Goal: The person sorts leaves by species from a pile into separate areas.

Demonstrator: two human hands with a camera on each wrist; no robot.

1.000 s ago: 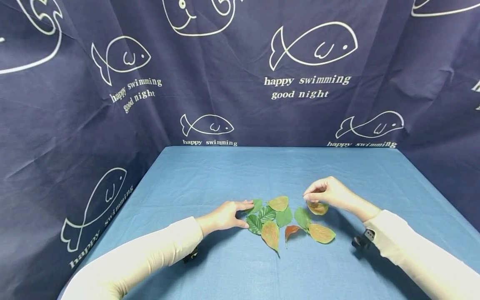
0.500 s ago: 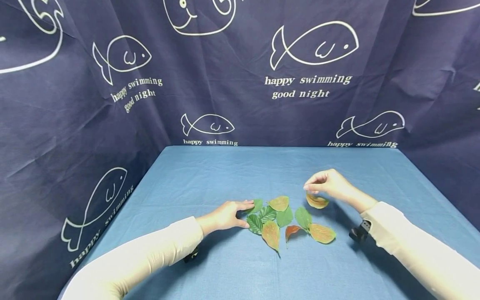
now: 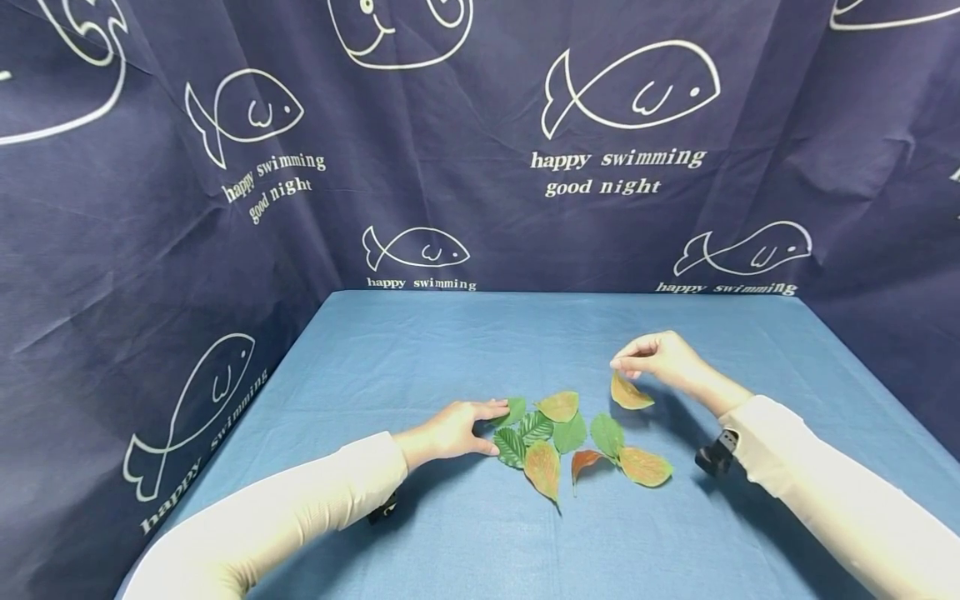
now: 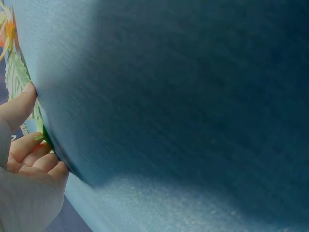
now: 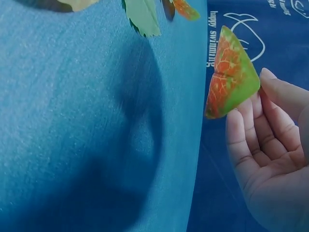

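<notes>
Leaf (image 5: pixel 234 75) | orange, pale-veined, green-edged | right fingers (image 5: pixel 235 128) pinching it | left fingers (image 3: pixel 489 410) spread

The leaf cluster (image 3: pixel 570 433) is lying on the table (image 3: pixel 450 350), with the left hand (image 3: pixel 450 429) resting at its left edge. Behind the cluster's right part, the right hand (image 3: pixel 663 362) is pinching a single leaf (image 3: pixel 627 393), which is standing apart from the cluster. The curtain (image 3: pixel 480 125) is hanging farther behind the cluster and also to its left and right.
</notes>
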